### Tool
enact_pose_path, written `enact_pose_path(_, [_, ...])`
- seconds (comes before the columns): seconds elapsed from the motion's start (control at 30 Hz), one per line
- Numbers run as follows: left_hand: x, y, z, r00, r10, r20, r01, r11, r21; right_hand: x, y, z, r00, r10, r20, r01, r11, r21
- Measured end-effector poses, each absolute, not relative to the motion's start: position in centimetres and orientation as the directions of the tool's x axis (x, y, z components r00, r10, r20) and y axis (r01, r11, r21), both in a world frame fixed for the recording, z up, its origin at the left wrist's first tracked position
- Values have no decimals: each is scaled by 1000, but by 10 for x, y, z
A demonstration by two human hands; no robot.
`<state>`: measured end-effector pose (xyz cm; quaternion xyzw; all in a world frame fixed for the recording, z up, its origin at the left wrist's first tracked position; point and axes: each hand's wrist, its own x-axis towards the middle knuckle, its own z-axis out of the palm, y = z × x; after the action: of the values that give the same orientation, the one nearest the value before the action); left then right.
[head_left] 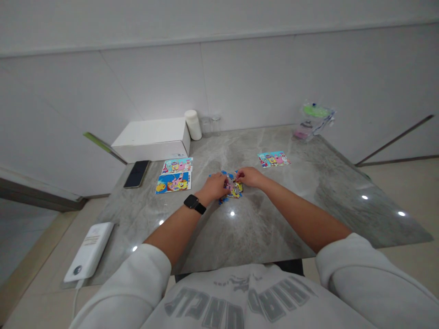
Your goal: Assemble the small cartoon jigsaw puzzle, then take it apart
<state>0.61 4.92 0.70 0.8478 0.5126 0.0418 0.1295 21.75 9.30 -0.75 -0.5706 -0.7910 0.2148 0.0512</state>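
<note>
A small heap of colourful puzzle pieces (233, 188), blue, yellow and pink, lies on the grey marbled table (254, 228). My left hand (216, 186), below a black wristwatch, rests at the heap's left side with fingers bent over the pieces. At the upper right edge of the heap is my right hand (249, 177), its fingertips pinched together; what they hold is too small to make out. To the left lie two cartoon picture cards, a pale one (177, 166) above a blue one (173, 183). Another cartoon card (274, 159) lies to the right, farther back.
At the back left stand a white box (151, 137), a white bottle (193, 125) and two clear glasses (211, 127). A phone (136, 174) and a white device with a cable (89, 251) lie left. A plastic bag (313, 121) sits at the back right.
</note>
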Motion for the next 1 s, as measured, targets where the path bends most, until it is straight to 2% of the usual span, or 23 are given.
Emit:
enact_pose_path(0.1, [4, 51, 4, 458, 885, -78, 843, -405, 353, 220, 93, -9, -374, 909, -182, 871, 277, -406])
enact_pose_path(0.27, [-3, 52, 0, 401, 914, -63, 771, -300, 562, 219, 86, -7, -373, 923, -97, 885, 322, -335])
enact_pose_path(0.33, [-7, 54, -2, 380, 924, -49, 707, -257, 659, 215, 81, -5, -401, 914, -59, 869, 359, -341])
enact_pose_path(0.43, [-14, 59, -4, 342, 939, -41, 611, -188, 769, 206, 73, -4, -493, 870, -16, 793, 442, -419])
enact_pose_path(0.53, [-20, 62, -7, 286, 957, -36, 519, -123, 846, 195, 70, -4, -545, 837, -54, 718, 432, -546])
enact_pose_path(0.6, [-23, 64, -9, 236, 971, -24, 477, -95, 874, 188, 69, -4, -531, 842, -98, 709, 378, -596])
enact_pose_path(0.7, [-29, 65, -11, 187, 982, -18, 459, -71, 886, 182, 68, -3, -488, 864, -122, 736, 333, -589])
enact_pose_path(0.9, [-41, 65, -12, 227, 974, 0, 572, -134, 809, 168, 57, -6, -548, 832, -82, 781, 475, -406])
enact_pose_path(1.0, [-42, 63, -8, 232, 973, 12, 604, -154, 782, 163, 56, -10, -557, 826, -89, 788, 491, -371])
